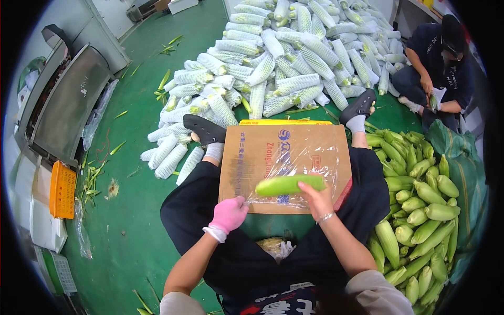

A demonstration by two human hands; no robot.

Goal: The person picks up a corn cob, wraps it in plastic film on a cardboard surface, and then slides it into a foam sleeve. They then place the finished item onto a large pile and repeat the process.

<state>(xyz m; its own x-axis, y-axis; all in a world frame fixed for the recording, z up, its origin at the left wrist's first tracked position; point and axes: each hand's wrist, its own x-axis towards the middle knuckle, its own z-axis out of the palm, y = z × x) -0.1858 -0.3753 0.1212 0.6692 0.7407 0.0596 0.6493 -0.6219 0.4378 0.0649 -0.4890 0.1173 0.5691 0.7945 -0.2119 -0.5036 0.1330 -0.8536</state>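
Note:
An ear of corn in its green husk [289, 185] is gripped by my bare right hand [319, 199], above a cardboard box [240, 157] between my legs. Clear plastic film [311, 157] lies wrinkled over the box top, which bears printing. In a pink glove, my left hand [228, 215] pinches the film's edge at the box's near left side. Behind the box's far edge shows a yellow printed carton [285, 122], mostly hidden.
Corn in white foam netting [295, 84] is heaped ahead. Unwrapped husked ears [417, 216] spill from a green woven sack [458, 165] at right. A co-worker [441, 75] sits at far right, handling an ear. An orange crate [63, 189] and husk scraps [91, 179] lie left.

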